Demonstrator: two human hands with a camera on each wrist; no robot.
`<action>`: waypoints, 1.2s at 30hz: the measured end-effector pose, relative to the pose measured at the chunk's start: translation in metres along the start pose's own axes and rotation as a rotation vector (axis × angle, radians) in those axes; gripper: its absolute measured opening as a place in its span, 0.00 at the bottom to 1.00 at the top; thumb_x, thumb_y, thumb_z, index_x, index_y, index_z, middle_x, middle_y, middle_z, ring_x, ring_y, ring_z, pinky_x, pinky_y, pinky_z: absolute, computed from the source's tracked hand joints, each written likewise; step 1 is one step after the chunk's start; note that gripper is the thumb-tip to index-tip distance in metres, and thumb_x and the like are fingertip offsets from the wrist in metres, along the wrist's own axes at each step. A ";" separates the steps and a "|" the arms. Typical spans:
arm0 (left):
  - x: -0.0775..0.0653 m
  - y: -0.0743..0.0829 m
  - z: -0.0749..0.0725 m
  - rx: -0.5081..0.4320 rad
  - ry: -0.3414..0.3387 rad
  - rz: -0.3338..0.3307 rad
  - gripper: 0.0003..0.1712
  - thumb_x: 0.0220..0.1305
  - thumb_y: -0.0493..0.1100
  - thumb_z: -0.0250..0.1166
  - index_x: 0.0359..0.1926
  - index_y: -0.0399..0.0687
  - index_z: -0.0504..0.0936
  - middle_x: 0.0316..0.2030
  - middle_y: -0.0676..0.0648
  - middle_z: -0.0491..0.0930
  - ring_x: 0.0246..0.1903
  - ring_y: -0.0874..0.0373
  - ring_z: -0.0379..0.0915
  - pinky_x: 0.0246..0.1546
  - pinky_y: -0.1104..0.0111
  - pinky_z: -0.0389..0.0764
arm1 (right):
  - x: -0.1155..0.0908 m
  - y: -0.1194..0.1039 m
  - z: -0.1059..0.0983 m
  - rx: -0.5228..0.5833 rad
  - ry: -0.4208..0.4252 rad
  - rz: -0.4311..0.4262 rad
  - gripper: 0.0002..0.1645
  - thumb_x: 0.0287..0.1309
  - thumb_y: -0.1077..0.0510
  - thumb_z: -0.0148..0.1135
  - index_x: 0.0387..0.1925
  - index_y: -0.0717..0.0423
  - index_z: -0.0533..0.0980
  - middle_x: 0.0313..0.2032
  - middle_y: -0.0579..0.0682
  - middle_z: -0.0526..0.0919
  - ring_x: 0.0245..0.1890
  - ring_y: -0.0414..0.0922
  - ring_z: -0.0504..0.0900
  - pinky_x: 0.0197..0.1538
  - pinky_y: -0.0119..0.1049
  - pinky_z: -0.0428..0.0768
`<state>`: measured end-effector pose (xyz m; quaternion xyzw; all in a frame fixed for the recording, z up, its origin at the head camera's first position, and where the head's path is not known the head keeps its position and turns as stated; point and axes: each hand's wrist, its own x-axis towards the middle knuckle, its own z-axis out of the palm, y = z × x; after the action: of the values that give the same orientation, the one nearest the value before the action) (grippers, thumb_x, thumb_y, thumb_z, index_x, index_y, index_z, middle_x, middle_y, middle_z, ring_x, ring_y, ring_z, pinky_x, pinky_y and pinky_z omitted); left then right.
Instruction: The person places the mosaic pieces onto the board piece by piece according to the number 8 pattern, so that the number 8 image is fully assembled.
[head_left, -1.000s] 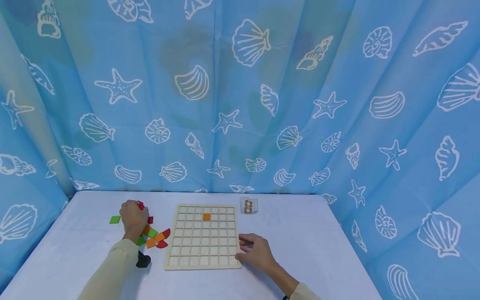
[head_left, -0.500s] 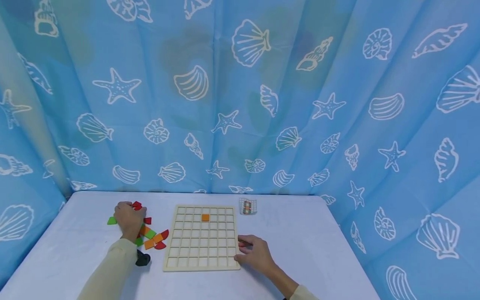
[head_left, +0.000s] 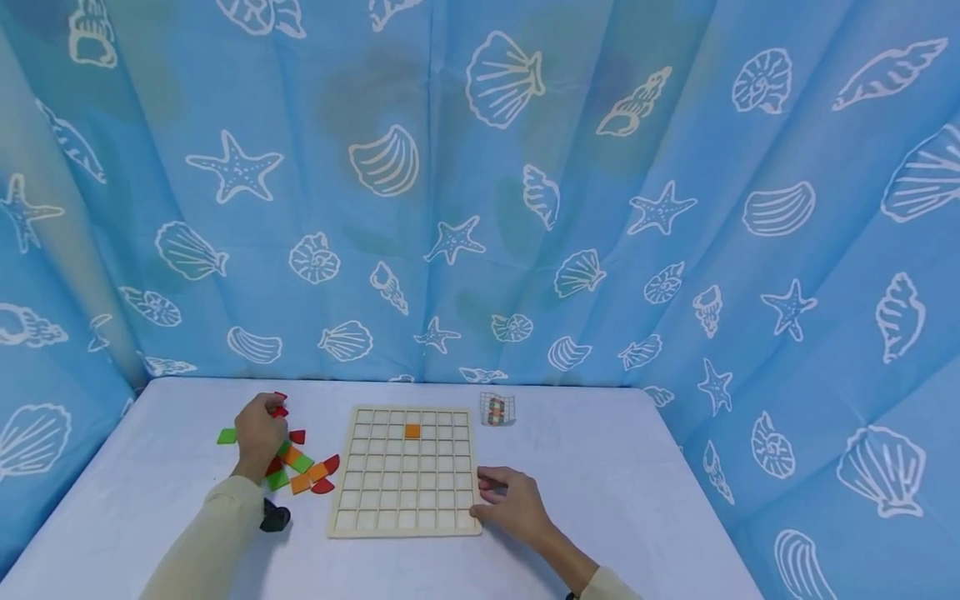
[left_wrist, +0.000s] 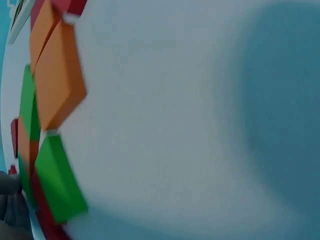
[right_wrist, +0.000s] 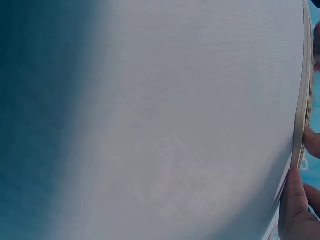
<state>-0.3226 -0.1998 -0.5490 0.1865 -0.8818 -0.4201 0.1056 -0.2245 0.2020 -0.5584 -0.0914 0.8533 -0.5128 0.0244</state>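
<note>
My left hand [head_left: 259,431] is over the far end of a pile of tiles, its fingertips right at a red tile [head_left: 280,412]. I cannot tell whether the fingers pinch it. In the left wrist view those fingers [left_wrist: 10,210] show at the lower left edge, beyond a green tile [left_wrist: 60,182] and orange tiles [left_wrist: 57,75]. A pale square grid board [head_left: 405,533] lies right of the pile, with one orange square tile [head_left: 412,431] in a cell near its far side. My right hand [head_left: 512,505] rests against the board's right edge, thumb at the near corner, fingers loosely bent.
A small pattern card [head_left: 497,409] lies beyond the board's far right corner. Loose around the pile are a green tile [head_left: 227,436] and red quarter-round tiles [head_left: 323,486]. A blue shell-print curtain [head_left: 480,192] hangs behind the white-covered table [head_left: 615,475].
My left hand has shifted slightly about the far end of the pile, uncovering more green and red tiles beneath the wrist. The right hand and board hold their places.
</note>
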 end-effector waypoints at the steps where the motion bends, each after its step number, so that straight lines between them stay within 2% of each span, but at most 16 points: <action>1: 0.001 -0.001 -0.001 0.006 -0.015 0.014 0.25 0.59 0.23 0.58 0.59 0.29 0.71 0.55 0.29 0.72 0.54 0.35 0.65 0.60 0.46 0.70 | 0.000 0.000 0.000 -0.006 0.000 0.000 0.35 0.38 0.69 0.78 0.53 0.69 0.77 0.41 0.55 0.82 0.45 0.49 0.83 0.45 0.28 0.81; 5: 0.001 -0.003 -0.006 0.017 -0.063 0.023 0.27 0.58 0.24 0.60 0.60 0.30 0.70 0.56 0.29 0.71 0.55 0.35 0.65 0.59 0.46 0.71 | 0.000 0.000 -0.001 -0.014 -0.001 0.001 0.35 0.38 0.68 0.78 0.53 0.69 0.77 0.41 0.54 0.82 0.44 0.48 0.84 0.45 0.28 0.81; 9: 0.000 -0.005 -0.009 0.027 -0.078 0.026 0.28 0.60 0.28 0.64 0.61 0.30 0.69 0.56 0.29 0.71 0.55 0.34 0.65 0.57 0.45 0.72 | -0.001 0.001 -0.001 -0.003 -0.005 -0.007 0.35 0.38 0.68 0.78 0.53 0.70 0.77 0.41 0.54 0.82 0.44 0.49 0.84 0.45 0.28 0.81; 19: 0.004 -0.012 -0.007 0.085 -0.066 0.155 0.20 0.64 0.30 0.63 0.56 0.32 0.73 0.52 0.30 0.75 0.52 0.37 0.69 0.57 0.46 0.73 | 0.001 0.002 -0.001 0.013 -0.001 -0.031 0.35 0.37 0.69 0.78 0.52 0.71 0.77 0.40 0.54 0.82 0.45 0.50 0.82 0.45 0.27 0.81; 26: -0.001 -0.018 -0.011 0.092 -0.128 0.150 0.22 0.64 0.31 0.63 0.58 0.30 0.71 0.52 0.29 0.74 0.52 0.35 0.68 0.56 0.45 0.73 | 0.001 0.003 0.001 0.012 -0.019 -0.007 0.35 0.36 0.69 0.78 0.52 0.70 0.77 0.40 0.55 0.82 0.43 0.48 0.83 0.44 0.27 0.81; 28: -0.002 -0.019 -0.008 0.078 -0.127 0.162 0.22 0.64 0.31 0.63 0.58 0.30 0.72 0.52 0.30 0.74 0.52 0.36 0.69 0.56 0.46 0.73 | 0.000 0.003 0.001 0.006 -0.021 -0.007 0.35 0.36 0.69 0.78 0.52 0.70 0.77 0.40 0.55 0.82 0.43 0.48 0.83 0.44 0.27 0.81; 31: -0.002 -0.013 -0.002 0.055 -0.127 0.173 0.21 0.64 0.32 0.63 0.58 0.32 0.73 0.52 0.32 0.75 0.53 0.38 0.70 0.57 0.47 0.73 | 0.000 0.003 0.001 0.004 -0.019 -0.008 0.35 0.37 0.69 0.78 0.52 0.70 0.77 0.40 0.55 0.82 0.43 0.48 0.83 0.44 0.27 0.81; 36: -0.006 0.006 0.007 0.017 -0.161 0.200 0.22 0.63 0.32 0.64 0.58 0.35 0.74 0.53 0.34 0.75 0.53 0.39 0.70 0.57 0.47 0.73 | 0.000 0.001 0.000 0.002 -0.003 -0.011 0.35 0.37 0.69 0.78 0.52 0.70 0.77 0.40 0.54 0.82 0.44 0.49 0.83 0.44 0.27 0.81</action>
<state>-0.3211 -0.1886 -0.5487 0.0641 -0.9051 -0.4137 0.0742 -0.2251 0.2026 -0.5595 -0.0969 0.8522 -0.5136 0.0229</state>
